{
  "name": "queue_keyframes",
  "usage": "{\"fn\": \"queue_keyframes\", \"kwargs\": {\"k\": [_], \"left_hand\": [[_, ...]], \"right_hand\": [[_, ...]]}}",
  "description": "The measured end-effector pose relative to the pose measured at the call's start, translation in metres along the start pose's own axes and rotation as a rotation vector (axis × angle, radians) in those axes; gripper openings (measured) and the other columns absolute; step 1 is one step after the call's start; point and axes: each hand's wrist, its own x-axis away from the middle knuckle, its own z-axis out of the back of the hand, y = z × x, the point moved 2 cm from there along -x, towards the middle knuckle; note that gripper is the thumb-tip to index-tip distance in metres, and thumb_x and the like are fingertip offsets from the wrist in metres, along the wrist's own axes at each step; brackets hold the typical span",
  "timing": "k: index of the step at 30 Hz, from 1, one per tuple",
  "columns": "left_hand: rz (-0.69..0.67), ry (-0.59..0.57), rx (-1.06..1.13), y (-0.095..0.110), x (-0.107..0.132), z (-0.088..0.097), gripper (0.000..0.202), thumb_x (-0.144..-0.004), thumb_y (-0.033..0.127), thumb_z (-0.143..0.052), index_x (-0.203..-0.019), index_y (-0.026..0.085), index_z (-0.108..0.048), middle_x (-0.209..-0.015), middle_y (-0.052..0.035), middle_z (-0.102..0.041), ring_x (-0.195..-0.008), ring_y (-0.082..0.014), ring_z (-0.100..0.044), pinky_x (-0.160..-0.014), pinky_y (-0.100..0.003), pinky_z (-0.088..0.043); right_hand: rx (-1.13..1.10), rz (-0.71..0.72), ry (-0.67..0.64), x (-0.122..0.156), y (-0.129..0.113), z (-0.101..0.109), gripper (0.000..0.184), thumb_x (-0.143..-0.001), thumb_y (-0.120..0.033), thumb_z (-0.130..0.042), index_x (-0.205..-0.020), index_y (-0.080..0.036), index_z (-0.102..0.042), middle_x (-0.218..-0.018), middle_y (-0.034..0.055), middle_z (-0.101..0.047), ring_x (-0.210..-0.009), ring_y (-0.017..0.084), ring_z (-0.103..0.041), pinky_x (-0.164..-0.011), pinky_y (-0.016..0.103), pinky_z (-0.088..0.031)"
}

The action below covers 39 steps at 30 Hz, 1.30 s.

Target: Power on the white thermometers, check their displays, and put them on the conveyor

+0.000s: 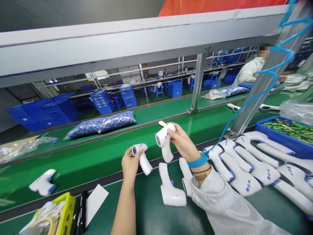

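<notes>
My left hand (130,164) grips a white handheld infrared thermometer (143,160) by its body, with the round sensor end facing up and left. My right hand (182,142) holds a second white thermometer (165,143) upright, just to the right of the first, and the two are apart. A blue wrist strap (197,161) circles my right wrist, with a coiled blue cord (265,91) rising from it. More white thermometers lie on the green bench below my hands, including one (169,191) on its side, and several (244,166) form a heap at the right.
A green conveyor belt (80,169) runs behind the bench, carrying another thermometer (42,182). A blue crate of green parts (283,130) stands at the right, and a yellow holder (65,209) sits front left. Bags of blue parts (100,124) lie beyond, near a seated co-worker (249,71).
</notes>
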Motion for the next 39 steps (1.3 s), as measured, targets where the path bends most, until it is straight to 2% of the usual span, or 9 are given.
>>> {"fn": "queue_keyframes", "kwargs": {"k": [3,5,8,9,10,15,25,32,39], "left_hand": [[0.040,0.005,0.050,-0.008,-0.006,-0.001,0.071,-0.075,0.039,-0.076,-0.134,0.011,-0.047,-0.120,-0.0213,-0.059,-0.096,-0.0258,-0.066,-0.079,-0.035,-0.053],[0.007,-0.058,0.082,0.004,0.002,-0.006,0.068,-0.081,0.048,-0.067,-0.137,0.015,-0.046,-0.130,-0.0205,-0.055,-0.110,-0.0266,-0.062,-0.091,-0.036,-0.050],[-0.101,-0.341,0.181,0.039,0.034,-0.017,0.063,-0.089,0.061,-0.048,-0.139,0.024,-0.048,-0.124,-0.0133,-0.062,-0.104,-0.0247,-0.065,-0.092,-0.037,-0.050],[-0.160,-0.477,0.231,0.051,0.047,-0.022,0.064,-0.089,0.060,-0.050,-0.143,0.027,-0.042,-0.128,-0.0127,-0.059,-0.104,-0.0249,-0.065,-0.091,-0.038,-0.050],[-0.216,-0.509,0.232,0.062,0.058,-0.024,0.067,-0.086,0.055,-0.059,-0.145,0.029,-0.039,-0.131,-0.0114,-0.057,-0.102,-0.0242,-0.065,-0.089,-0.035,-0.051],[-0.350,-0.265,0.088,0.086,0.087,-0.025,0.056,-0.083,0.035,-0.069,-0.135,0.026,-0.050,-0.116,-0.0087,-0.063,-0.078,-0.0182,-0.064,-0.067,-0.025,-0.049],[-0.382,-0.313,0.100,0.103,0.102,-0.021,0.051,-0.083,0.030,-0.067,-0.132,0.027,-0.053,-0.134,-0.0083,-0.056,-0.113,-0.0266,-0.059,-0.092,-0.032,-0.047],[-0.427,-0.306,0.031,0.103,0.104,-0.019,0.049,-0.086,0.027,-0.063,-0.133,0.027,-0.052,-0.136,-0.0064,-0.057,-0.119,-0.0250,-0.056,-0.094,-0.029,-0.044],[-0.400,-0.301,0.037,0.105,0.104,-0.019,0.049,-0.084,0.027,-0.065,-0.132,0.028,-0.054,-0.128,-0.0073,-0.061,-0.109,-0.0256,-0.061,-0.090,-0.030,-0.047]], "right_hand": [[0.018,0.010,-0.065,0.001,0.003,-0.005,0.036,-0.070,-0.033,-0.081,-0.098,-0.021,-0.061,-0.079,-0.0031,-0.059,-0.071,0.011,-0.054,-0.065,0.022,-0.045],[0.017,0.016,-0.115,0.002,0.004,-0.010,0.036,-0.070,-0.036,-0.081,-0.095,-0.020,-0.060,-0.078,-0.0033,-0.058,-0.070,0.011,-0.053,-0.063,0.022,-0.044],[0.000,0.024,-0.175,0.007,0.008,-0.019,0.039,-0.070,-0.040,-0.081,-0.096,-0.019,-0.061,-0.078,-0.0029,-0.057,-0.069,0.010,-0.052,-0.061,0.020,-0.043],[-0.015,0.013,-0.195,0.009,0.009,-0.022,0.040,-0.071,-0.042,-0.080,-0.098,-0.019,-0.061,-0.078,-0.0027,-0.057,-0.068,0.010,-0.051,-0.060,0.020,-0.043],[-0.034,-0.006,-0.217,0.012,0.011,-0.024,0.041,-0.072,-0.044,-0.079,-0.099,-0.019,-0.061,-0.078,-0.0025,-0.057,-0.067,0.010,-0.051,-0.060,0.020,-0.043],[-0.149,-0.057,-0.301,0.020,0.016,-0.033,0.035,-0.077,-0.043,-0.075,-0.101,-0.022,-0.061,-0.080,-0.0018,-0.058,-0.068,0.010,-0.053,-0.061,0.019,-0.045],[-0.293,-0.034,-0.326,0.025,0.021,-0.037,0.026,-0.081,-0.033,-0.062,-0.107,-0.027,-0.060,-0.076,-0.0030,-0.055,-0.063,0.012,-0.051,-0.060,0.020,-0.045],[-0.327,-0.027,-0.300,0.027,0.022,-0.040,0.018,-0.081,-0.030,-0.063,-0.098,-0.024,-0.060,-0.076,-0.0031,-0.057,-0.061,0.011,-0.051,-0.057,0.019,-0.044],[-0.335,-0.046,-0.328,0.027,0.019,-0.040,0.021,-0.079,-0.032,-0.066,-0.096,-0.024,-0.057,-0.075,-0.0028,-0.056,-0.062,0.011,-0.051,-0.056,0.020,-0.044]]}}
